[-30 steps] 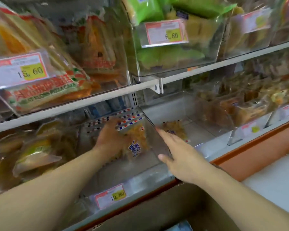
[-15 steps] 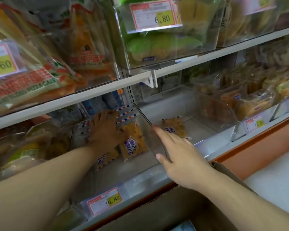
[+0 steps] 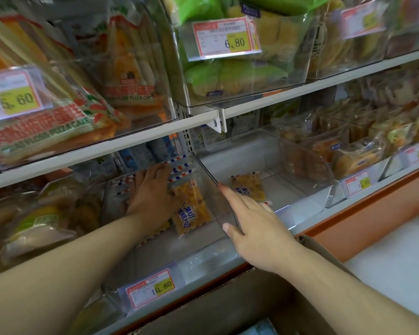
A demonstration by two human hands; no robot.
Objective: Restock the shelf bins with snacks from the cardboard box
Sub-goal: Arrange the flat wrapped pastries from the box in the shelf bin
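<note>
- The left hand (image 3: 153,194) reaches deep into a clear plastic shelf bin (image 3: 155,240), fingers spread flat and palm down on snack packets with red-and-blue striped edges (image 3: 179,165). It seems to press them back into a tidy stack; nothing is pinched.
- Just right of that hand, an orange snack packet with blue lettering (image 3: 191,209) lies flat in the same bin.
- The right hand (image 3: 257,228) is open, fingers straight, resting along the clear divider wall (image 3: 211,175) between this bin and the next one. It probably steadies the bin while the other hand works.
- Beyond the right hand's fingertips, the neighbouring bin (image 3: 300,165) holds a single matching packet (image 3: 248,187) and looks most in need of restocking.
- Below both forearms, nearest the viewer, sits the open cardboard box (image 3: 228,308); its contents are barely visible.
- A yellow price tag reading 10.80 (image 3: 151,287) hangs on the bin front under the left forearm.
</note>
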